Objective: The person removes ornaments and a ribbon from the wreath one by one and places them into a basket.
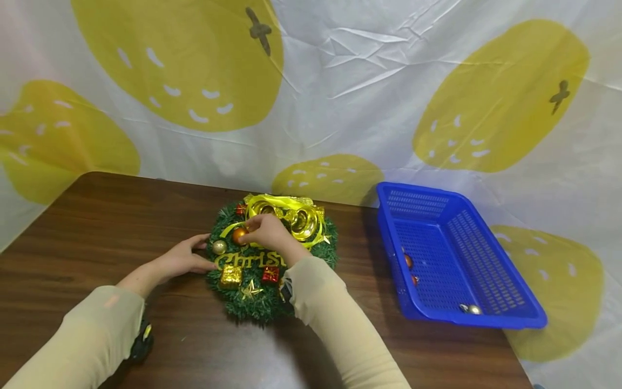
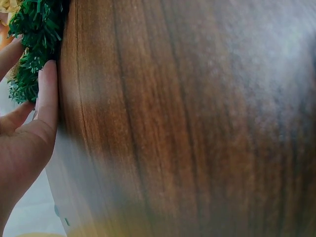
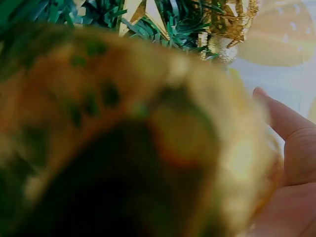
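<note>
A green Christmas wreath (image 1: 252,308) lies on the table, bearing gold bells (image 1: 305,224), yellow ribbon, small gift boxes, a gold star (image 1: 251,290) and gold lettering. My right hand (image 1: 267,231) is over its upper left part and pinches an orange ball ornament (image 1: 239,235) between thumb and fingers. Beside that ball sits a pale gold ball (image 1: 220,247). Against the wreath's left rim, my left hand (image 1: 182,258) touches the greenery with spread, fairly straight fingers. In the right wrist view a blurred gold bell (image 3: 242,163) hides most of the right hand (image 3: 296,158).
To the right stands a blue plastic basket (image 1: 491,237), holding a few orange balls (image 1: 408,261) and a pale gold ball (image 1: 473,309). The brown wooden table (image 1: 121,216) reaches back to a white curtain (image 1: 340,70) with yellow fruit prints.
</note>
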A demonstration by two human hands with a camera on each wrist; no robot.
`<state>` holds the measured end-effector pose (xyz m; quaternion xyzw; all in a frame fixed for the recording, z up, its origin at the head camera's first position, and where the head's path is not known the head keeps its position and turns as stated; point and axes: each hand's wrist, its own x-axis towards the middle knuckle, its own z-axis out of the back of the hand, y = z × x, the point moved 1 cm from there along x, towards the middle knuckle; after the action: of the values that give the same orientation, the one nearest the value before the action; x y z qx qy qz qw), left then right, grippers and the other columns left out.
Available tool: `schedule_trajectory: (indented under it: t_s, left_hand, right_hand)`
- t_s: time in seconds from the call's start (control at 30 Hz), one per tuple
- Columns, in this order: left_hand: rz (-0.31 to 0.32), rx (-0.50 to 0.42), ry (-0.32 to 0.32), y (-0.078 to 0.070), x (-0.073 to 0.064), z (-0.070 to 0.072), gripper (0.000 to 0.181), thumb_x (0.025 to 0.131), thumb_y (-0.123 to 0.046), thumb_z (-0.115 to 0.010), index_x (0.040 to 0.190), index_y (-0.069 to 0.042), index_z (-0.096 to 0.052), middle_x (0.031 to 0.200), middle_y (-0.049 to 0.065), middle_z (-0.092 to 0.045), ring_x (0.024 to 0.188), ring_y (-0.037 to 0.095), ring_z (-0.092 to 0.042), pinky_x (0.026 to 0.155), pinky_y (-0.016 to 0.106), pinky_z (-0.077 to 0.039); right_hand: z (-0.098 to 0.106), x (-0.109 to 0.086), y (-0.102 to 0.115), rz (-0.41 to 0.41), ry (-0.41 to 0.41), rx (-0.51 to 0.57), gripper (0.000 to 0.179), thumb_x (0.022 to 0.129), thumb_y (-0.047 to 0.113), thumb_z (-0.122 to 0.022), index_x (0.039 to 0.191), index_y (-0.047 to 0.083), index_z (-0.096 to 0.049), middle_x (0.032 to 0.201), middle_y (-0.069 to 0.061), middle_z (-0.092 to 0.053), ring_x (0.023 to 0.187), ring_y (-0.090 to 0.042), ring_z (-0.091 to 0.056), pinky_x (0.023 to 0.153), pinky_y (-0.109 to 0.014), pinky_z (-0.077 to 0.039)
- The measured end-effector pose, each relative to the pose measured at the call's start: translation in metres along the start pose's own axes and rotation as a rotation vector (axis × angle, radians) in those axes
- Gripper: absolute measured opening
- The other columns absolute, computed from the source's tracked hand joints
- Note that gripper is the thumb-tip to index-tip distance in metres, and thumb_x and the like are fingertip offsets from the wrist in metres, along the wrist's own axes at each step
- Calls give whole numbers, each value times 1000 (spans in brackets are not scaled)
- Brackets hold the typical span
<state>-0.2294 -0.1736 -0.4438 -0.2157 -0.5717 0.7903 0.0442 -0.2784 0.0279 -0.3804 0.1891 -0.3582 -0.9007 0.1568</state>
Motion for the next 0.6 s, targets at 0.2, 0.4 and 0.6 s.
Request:
schedule_trajectory:
  t_s: [0.2, 0.4, 0.6]
  left_hand:
    - [5, -10, 1, 0, 0, -1, 96, 83, -9, -70, 147, 9, -1, 143, 39, -16, 92, 18, -63, 83, 32, -57]
    - [3, -10, 6, 1, 2, 0, 96, 83, -11, -70, 147, 8, -1, 144, 39, -15, 93, 19, -64, 84, 33, -57]
    - [3, -12, 4, 2, 2, 1, 95, 84, -10, -69, 147, 9, -1, 143, 39, -16, 92, 17, -64, 84, 32, -57]
  right_hand:
    - [-5, 5, 2, 36, 16, -120, 44, 84, 22, -71, 124, 8, -61, 117, -10, -64, 103, -22, -60, 81, -31, -54]
    - [-13, 7, 3, 41, 5, -177, 45, 83, 21, -72, 124, 8, -60, 110, -9, -65, 88, -18, -61, 70, -25, -51]
    - [-16, 8, 4, 20, -25, -167, 38, 82, 21, -73, 115, 8, -60, 109, -9, -65, 88, -19, -61, 70, -26, -52]
